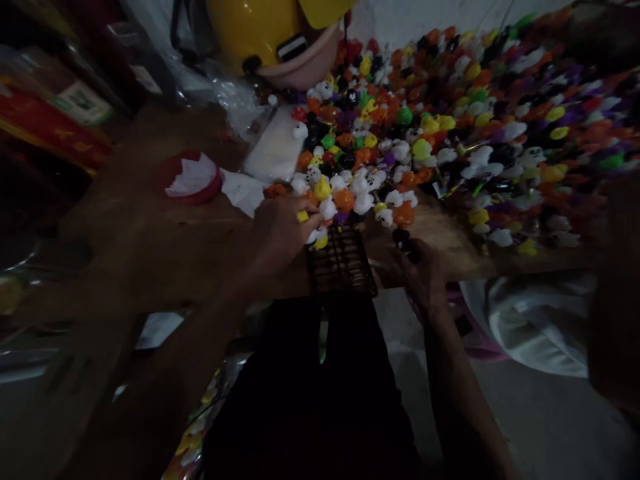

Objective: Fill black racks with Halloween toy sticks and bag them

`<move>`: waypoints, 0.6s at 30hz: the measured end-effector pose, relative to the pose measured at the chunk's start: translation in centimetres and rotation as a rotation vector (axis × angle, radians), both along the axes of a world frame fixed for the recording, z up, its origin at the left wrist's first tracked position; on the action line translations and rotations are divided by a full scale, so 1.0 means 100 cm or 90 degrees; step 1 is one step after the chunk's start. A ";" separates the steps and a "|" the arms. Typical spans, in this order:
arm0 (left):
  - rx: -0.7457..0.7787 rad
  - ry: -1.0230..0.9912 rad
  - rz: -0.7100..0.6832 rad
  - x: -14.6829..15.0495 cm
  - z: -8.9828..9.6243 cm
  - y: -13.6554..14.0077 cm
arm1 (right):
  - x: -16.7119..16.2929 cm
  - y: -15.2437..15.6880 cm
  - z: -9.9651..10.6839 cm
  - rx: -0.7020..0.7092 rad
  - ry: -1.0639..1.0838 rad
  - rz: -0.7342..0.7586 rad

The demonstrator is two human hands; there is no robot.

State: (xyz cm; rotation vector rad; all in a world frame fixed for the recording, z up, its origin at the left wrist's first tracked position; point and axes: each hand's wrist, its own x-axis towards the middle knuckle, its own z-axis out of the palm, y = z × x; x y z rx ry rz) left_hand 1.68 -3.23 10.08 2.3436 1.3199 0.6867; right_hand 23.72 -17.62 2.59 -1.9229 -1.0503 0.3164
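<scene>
My left hand [285, 230] is at the left edge of a pile of small plastic toy figures [363, 203]. Its fingers are closed around a small yellow toy figure [303, 216], beside white and orange ones. Below the pile a dark slatted tray [343, 267] lies at the table's front edge, a few white and yellow figures at its top left corner. To the right of the tray, my right hand [424, 270] pinches a small black toy figure [401, 239] just above the wooden table [445, 233]. Dim light hides the figures' finer details.
Many more figures [500, 120] cover the table's back and right. A red dish [213, 183] with white paper stands left, near clear plastic bags [277, 143]. A yellow helmet-like object [250, 30] rests in a pink basin [305, 70]. A white sack [540, 327] sits below the table at right.
</scene>
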 end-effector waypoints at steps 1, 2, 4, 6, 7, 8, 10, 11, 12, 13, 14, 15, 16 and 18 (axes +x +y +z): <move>0.008 0.006 0.002 0.002 0.000 -0.005 | -0.009 0.003 -0.001 0.004 0.018 0.026; 0.015 0.014 0.005 0.004 0.001 -0.010 | -0.017 0.007 -0.002 0.007 0.033 0.047; 0.022 0.030 0.005 0.005 0.002 -0.015 | -0.027 0.012 -0.004 0.012 0.052 0.073; 0.029 0.035 -0.021 0.003 0.003 -0.015 | -0.031 0.015 -0.006 0.024 0.063 0.079; 0.038 0.033 -0.043 0.001 0.003 -0.014 | -0.031 0.015 -0.008 0.033 0.067 0.081; 0.048 0.029 -0.066 -0.002 0.003 -0.012 | -0.030 0.014 -0.009 0.040 0.071 0.086; 0.070 0.019 -0.099 -0.006 0.001 -0.008 | -0.028 0.013 -0.013 0.049 0.084 0.107; 0.074 0.014 -0.106 -0.008 0.000 -0.007 | -0.027 0.012 -0.015 0.051 0.094 0.119; 0.074 0.010 -0.108 -0.008 0.000 -0.006 | -0.026 0.012 -0.016 0.053 0.103 0.128; 0.068 0.010 -0.107 -0.008 0.000 -0.006 | -0.026 0.011 -0.018 0.056 0.107 0.131; 0.058 0.015 -0.105 -0.008 0.001 -0.006 | -0.026 0.011 -0.018 0.058 0.106 0.128; 0.049 0.023 -0.104 -0.007 0.002 -0.007 | -0.026 0.011 -0.018 0.057 0.096 0.123; 0.038 0.034 -0.102 -0.006 0.003 -0.008 | -0.027 0.010 -0.017 0.054 0.076 0.116; 0.030 0.046 -0.089 -0.005 0.005 -0.009 | -0.031 0.007 -0.012 0.043 0.021 0.108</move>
